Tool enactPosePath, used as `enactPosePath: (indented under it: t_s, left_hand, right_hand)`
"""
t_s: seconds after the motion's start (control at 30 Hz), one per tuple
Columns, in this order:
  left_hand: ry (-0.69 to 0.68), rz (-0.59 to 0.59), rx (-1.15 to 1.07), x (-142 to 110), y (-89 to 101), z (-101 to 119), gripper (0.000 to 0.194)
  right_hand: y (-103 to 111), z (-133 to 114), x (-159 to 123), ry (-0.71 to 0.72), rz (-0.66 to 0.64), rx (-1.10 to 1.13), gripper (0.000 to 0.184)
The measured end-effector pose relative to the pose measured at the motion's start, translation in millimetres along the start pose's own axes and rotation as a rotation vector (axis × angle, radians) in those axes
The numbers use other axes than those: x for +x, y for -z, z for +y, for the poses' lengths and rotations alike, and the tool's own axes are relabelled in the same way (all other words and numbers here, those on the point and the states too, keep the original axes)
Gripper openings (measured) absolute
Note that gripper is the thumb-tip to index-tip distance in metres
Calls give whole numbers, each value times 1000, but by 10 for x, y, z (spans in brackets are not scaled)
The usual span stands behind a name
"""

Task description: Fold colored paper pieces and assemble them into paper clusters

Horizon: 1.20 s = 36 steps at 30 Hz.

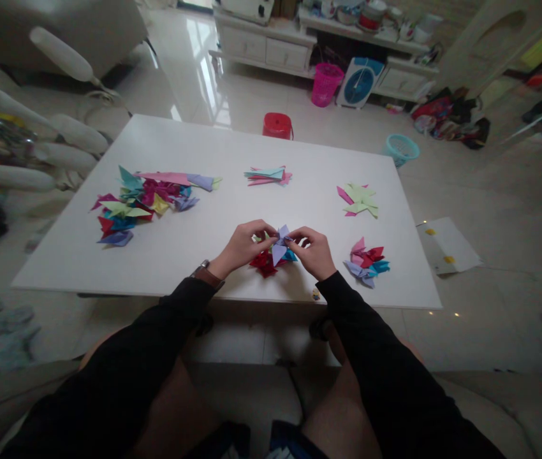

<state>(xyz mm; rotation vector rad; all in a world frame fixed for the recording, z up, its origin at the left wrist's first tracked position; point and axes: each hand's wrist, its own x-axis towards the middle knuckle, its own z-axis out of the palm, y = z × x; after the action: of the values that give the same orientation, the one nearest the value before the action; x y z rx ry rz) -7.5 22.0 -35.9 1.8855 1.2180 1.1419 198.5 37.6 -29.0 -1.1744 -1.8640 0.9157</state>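
Between my fingertips is a lavender folded-paper flower (280,247) with pointed petals, held just above the near middle of the white table (223,217). My left hand (248,245) pinches its left side. From the right, my right hand (313,250) pinches the opposite edge. Beneath the flower lie a red folded-paper piece (264,262) and a blue folded-paper piece (292,255), partly hidden by it and by my hands. A bit of light green paper shows behind my left fingers.
A large pile of colourful folded paper (156,197) lies at left. Flat folded strips (267,175) sit at the back middle. Green and pink pieces (359,199) and a mixed cluster (367,261) are at right. A red stool (277,125) stands beyond the table.
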Motion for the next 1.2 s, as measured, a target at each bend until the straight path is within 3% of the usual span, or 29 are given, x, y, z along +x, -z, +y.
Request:
enactPosePath:
  t_s: [0.17, 0.3, 0.47, 0.6, 0.7, 0.9, 1.2]
  left_hand:
    - [47, 8, 36, 15, -24, 5, 16]
    - [55, 28, 49, 25, -37, 6, 14]
    - [55, 17, 63, 23, -42, 2, 13]
    - [44, 9, 68, 29, -38, -9, 14]
    - [44, 7, 76, 41, -36, -20, 14]
    - [43, 0, 80, 69, -40, -50, 17]
    - [35, -8, 88, 59, -36, -81, 20]
  right_hand:
    - [178, 90, -18, 5, 59, -96, 8]
    - [549, 308, -35, 5, 81, -289, 8]
    - [1111, 727, -153, -162, -26, -638, 7]
    - [1361, 966, -274, -225, -136, -854, 13]
    - [1415, 1027, -318, -209, -155, -957, 13]
    - [1417, 997, -350, -201, -73, -1066, 15]
    - [1428, 965, -368, -270, -128, -1074, 16]
